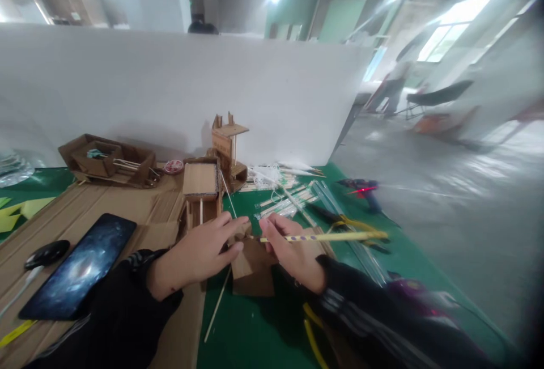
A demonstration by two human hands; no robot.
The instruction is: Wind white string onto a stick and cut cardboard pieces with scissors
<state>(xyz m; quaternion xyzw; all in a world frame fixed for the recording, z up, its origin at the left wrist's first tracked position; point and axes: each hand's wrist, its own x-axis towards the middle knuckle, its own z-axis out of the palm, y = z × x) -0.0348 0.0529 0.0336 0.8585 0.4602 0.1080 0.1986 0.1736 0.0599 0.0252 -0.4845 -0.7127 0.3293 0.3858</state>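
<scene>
My right hand (pixel 287 247) grips a yellow pencil (pixel 323 237) with dark spots. Its point is directed left, at a small piece of cardboard (pixel 241 230). The thumb and fingers of my left hand (pixel 204 247) close around that piece, though its exact shape is blurred. Below both hands lies a flat brown cardboard sheet (pixel 254 278) on the green table. Just beyond my left hand stands a cardboard box structure (pixel 200 177), with a taller cardboard stand (pixel 224 145) behind it.
A phone (pixel 80 267) and a black mouse (pixel 46 254) lie on cardboard at left. An open cardboard box (pixel 108 162) sits by the white partition (pixel 272 97). Wooden sticks (pixel 287 202), yellow-handled pliers (pixel 352 224) and a glue gun (pixel 361 187) occupy the right side.
</scene>
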